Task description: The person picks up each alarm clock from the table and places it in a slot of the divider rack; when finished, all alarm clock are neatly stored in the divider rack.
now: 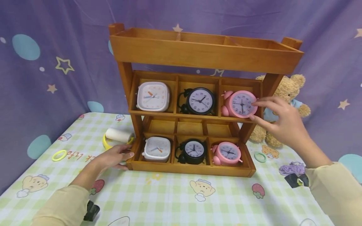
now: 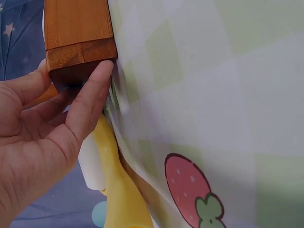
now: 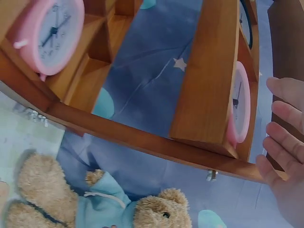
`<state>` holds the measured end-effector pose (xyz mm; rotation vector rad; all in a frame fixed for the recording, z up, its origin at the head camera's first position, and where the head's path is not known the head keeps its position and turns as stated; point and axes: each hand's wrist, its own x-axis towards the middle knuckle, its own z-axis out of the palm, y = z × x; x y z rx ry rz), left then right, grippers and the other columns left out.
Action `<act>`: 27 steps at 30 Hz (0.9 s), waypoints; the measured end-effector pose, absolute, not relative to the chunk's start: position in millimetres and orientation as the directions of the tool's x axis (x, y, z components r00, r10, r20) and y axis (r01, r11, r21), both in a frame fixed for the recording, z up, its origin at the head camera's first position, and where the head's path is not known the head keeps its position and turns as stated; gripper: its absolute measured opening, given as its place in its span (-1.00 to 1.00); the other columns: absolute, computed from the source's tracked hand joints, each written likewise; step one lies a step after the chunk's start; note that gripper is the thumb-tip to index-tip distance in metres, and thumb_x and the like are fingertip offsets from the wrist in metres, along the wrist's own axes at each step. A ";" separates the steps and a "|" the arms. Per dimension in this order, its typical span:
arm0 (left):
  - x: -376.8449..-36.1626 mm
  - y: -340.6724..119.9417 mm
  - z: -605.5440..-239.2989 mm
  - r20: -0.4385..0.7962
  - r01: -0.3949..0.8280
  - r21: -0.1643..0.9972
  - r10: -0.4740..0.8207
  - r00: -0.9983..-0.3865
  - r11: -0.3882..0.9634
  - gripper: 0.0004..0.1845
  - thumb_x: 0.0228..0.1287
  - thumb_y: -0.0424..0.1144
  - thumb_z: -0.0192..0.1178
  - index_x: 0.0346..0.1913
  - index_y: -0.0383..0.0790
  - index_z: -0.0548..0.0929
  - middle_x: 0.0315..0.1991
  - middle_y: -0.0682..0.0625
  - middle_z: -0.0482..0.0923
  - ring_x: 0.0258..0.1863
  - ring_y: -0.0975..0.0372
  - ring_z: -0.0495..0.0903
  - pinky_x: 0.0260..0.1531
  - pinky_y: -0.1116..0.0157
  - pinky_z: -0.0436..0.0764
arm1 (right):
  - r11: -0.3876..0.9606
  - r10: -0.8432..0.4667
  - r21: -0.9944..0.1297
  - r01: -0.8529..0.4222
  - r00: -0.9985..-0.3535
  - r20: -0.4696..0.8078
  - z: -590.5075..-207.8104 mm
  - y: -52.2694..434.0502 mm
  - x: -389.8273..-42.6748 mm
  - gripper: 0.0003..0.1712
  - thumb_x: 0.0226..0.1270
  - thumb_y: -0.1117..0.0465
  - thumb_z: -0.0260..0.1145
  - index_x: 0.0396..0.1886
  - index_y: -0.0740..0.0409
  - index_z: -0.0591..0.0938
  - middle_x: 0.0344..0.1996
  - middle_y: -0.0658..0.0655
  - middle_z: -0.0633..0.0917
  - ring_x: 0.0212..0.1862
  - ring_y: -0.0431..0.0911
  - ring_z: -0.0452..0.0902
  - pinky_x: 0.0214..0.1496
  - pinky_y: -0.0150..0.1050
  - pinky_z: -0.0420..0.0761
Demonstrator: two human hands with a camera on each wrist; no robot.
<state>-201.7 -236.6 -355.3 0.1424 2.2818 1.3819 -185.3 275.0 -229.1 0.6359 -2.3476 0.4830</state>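
A wooden display rack (image 1: 181, 169) stands on the table. White alarm clocks (image 1: 154, 96), black twin-bell clocks (image 1: 200, 101) and pink twin-bell clocks (image 1: 227, 153) sit in its middle and bottom compartments, tipped on their sides. My left hand (image 1: 117, 155) holds the rack's lower left corner, digits on either side of the end block (image 2: 83, 57) in the left wrist view. My right hand (image 1: 285, 122) is at the upper pink clock (image 1: 240, 105), fingers extended and thumb spread apart near its rim. In the right wrist view, the fingers (image 3: 287, 142) lie apart from that clock (image 3: 241, 102).
A teddy bear (image 1: 288, 89) sits behind the rack's right side. Left of the rack lies a white roll with a yellow handle (image 1: 117, 135), near a yellow ring (image 1: 59, 155). To the right are a green ring (image 1: 260, 157) and purple yarn (image 1: 292, 168).
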 end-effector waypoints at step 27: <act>-194.8 -226.1 -354.8 -0.193 0.052 0.717 0.270 -0.943 0.695 -0.43 0.61 -0.34 -0.03 0.40 -0.76 0.13 0.26 -0.64 0.31 0.12 -0.33 0.54 -0.16 -0.01 0.77 | 0.817 -0.239 -0.201 -0.541 -0.635 0.735 -285.5 299.4 -156.6 -0.63 0.09 0.32 0.56 -0.04 0.14 0.77 0.00 0.14 0.70 0.08 0.15 0.56 0.16 -0.67 0.23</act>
